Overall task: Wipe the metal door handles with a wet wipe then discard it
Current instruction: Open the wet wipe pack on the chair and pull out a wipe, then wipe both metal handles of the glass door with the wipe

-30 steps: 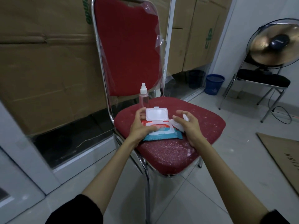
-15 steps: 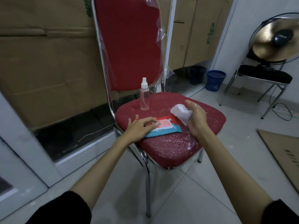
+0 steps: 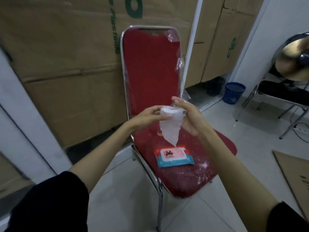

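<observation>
Stacked cardboard boxes (image 3: 63, 67) fill the wall behind a red chair (image 3: 150, 67) with a chrome frame, whose seat is flecked with white. To the right, a fan (image 3: 294, 64) sits on a black chair, and a blue bin (image 3: 233, 92) stands on the tiled floor near the wall. On the red seat lies a closed pack of wipes (image 3: 173, 156). Above it, both hands meet: the left hand (image 3: 145, 117) pinches the upper edge of a white wet wipe (image 3: 170, 125) with curled fingers, and the right hand (image 3: 189, 114) grips the other side, its fingers partly extended. The wipe hangs down toward the pack.
</observation>
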